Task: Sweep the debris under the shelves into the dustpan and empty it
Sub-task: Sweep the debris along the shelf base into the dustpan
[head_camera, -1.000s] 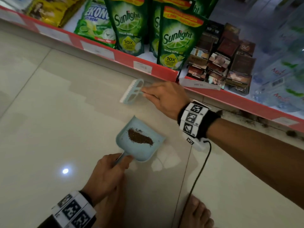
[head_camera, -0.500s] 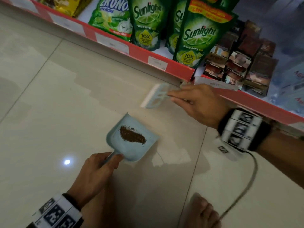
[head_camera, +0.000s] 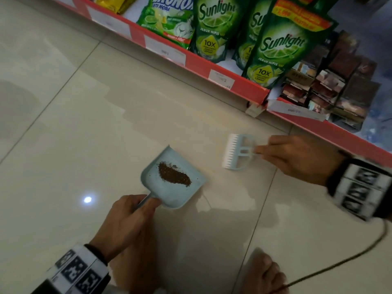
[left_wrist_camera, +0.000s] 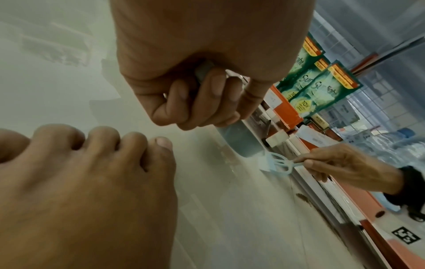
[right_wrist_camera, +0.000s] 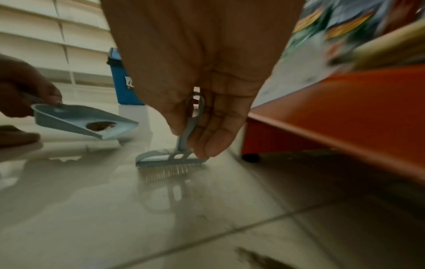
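Observation:
A small light-blue dustpan (head_camera: 176, 196) (right_wrist_camera: 69, 118) holds a dark brown heap of debris (head_camera: 174, 175) (right_wrist_camera: 98, 125). My left hand (head_camera: 127, 219) (left_wrist_camera: 195, 102) grips its handle and keeps it tilted just above the tiled floor. My right hand (head_camera: 297, 158) (right_wrist_camera: 202, 127) holds the handle of a light-blue hand brush (head_camera: 237, 152) (right_wrist_camera: 170, 160), bristles down on the floor to the right of the pan. More dark debris (right_wrist_camera: 260, 258) (left_wrist_camera: 303, 198) lies on the floor along the foot of the shelf.
An orange-red shelf (head_camera: 222, 68) (right_wrist_camera: 345, 109) with green detergent pouches (head_camera: 282, 49) and brown packets runs along the back. A blue bin (right_wrist_camera: 124, 81) stands further off. My bare foot (head_camera: 265, 274) (left_wrist_camera: 80, 191) is near the pan. A black cable (head_camera: 339, 264) trails from my right wrist.
My right hand has drawn the brush to the right and away from the shelf edge. The dustpan with its heap has stayed in my left hand.

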A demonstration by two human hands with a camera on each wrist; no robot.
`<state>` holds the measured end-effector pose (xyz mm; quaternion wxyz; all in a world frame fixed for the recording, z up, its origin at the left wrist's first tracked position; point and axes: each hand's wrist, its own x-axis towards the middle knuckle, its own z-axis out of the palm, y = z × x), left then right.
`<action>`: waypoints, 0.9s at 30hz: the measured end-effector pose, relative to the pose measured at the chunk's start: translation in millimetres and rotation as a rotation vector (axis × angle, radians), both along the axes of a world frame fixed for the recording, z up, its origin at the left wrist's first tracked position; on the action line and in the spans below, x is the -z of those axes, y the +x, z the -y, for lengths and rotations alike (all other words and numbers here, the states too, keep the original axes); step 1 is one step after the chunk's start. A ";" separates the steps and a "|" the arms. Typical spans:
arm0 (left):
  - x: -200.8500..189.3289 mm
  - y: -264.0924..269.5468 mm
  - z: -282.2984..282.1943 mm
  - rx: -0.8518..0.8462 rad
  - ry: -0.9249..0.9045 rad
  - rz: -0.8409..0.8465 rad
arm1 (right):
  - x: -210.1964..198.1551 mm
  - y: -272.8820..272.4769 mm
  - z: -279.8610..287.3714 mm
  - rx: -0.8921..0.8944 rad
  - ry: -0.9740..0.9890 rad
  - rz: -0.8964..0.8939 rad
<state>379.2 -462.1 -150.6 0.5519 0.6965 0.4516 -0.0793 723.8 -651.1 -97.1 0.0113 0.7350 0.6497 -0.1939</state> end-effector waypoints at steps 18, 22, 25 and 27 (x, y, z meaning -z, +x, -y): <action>0.7 49.2 27.6 0.263 0.021 0.042 | 2.8 20.2 19.6 0.289 0.012 -0.003; 3.2 51.8 27.4 0.234 0.002 0.049 | -24.6 31.4 66.9 0.315 0.000 0.054; 7.3 50.1 26.3 0.232 -0.022 0.055 | -30.9 29.9 66.4 0.339 0.126 -0.028; 8.5 50.2 28.3 0.349 -0.062 0.013 | -24.1 20.4 48.6 0.328 0.219 -0.066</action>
